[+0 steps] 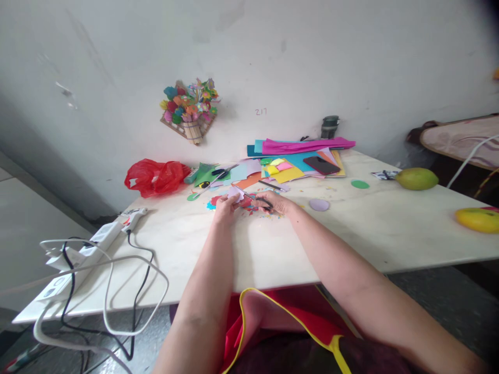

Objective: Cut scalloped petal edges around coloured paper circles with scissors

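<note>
My left hand point(226, 209) pinches a small pale lilac piece of paper point(235, 194) above the white table point(273, 249). Black-handled scissors point(264, 203) are in my right hand point(276, 202), their blades pointing left at the lilac paper. Beneath and between the hands lie red and blue paper pieces point(212, 202) and many tiny coloured scraps. Just behind my right hand lies a dark pen point(272, 185). A lilac paper circle point(319, 204) rests to the right of my right hand.
Coloured sheets and a phone point(321, 165) lie at the back. A red plastic bag point(156, 177) is back left, a power strip point(81, 257) with looping cables at left. Two mangoes point(417, 178) and a green circle point(359, 184) lie right. Another pair of scissors point(220, 173) rests behind my left hand.
</note>
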Motion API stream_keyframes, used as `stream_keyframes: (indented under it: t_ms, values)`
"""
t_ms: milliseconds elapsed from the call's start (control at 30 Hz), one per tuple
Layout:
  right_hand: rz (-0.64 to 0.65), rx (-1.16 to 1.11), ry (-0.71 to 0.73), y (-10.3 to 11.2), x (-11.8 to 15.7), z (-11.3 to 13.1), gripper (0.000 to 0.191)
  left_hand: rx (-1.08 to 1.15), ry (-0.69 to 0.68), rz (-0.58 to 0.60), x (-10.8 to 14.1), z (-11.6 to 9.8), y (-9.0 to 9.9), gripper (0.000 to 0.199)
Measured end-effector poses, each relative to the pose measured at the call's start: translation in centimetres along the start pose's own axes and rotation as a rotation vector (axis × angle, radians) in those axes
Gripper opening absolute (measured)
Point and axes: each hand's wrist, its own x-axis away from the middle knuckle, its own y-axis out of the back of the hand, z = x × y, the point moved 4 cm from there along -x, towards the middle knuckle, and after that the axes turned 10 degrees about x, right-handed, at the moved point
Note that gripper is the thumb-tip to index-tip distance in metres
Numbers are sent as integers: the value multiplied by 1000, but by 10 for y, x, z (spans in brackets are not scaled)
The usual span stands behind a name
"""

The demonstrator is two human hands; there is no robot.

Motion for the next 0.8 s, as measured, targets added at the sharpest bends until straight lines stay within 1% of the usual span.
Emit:
stream_keyframes:
  t_ms: [100,267,367,533,800]
  values:
    - [1,-20,3,0,0,-1,38,-4,0,-2,2,-1,-1,33]
    - [-3,-31,5,2,-2,-7,36,-18,17,36,1,-1,-2,37]
    - [-12,-28,5,3,-3,-8,36,-33,4,40,1,-1,-1,38]
    - [-37,-30,-18,4,-4,-7,33,-59,-12,55,0,-1,0,35]
    - [-44,-12,-26,4,-2,-5,32,-15,-8,58,1,0,-1,34]
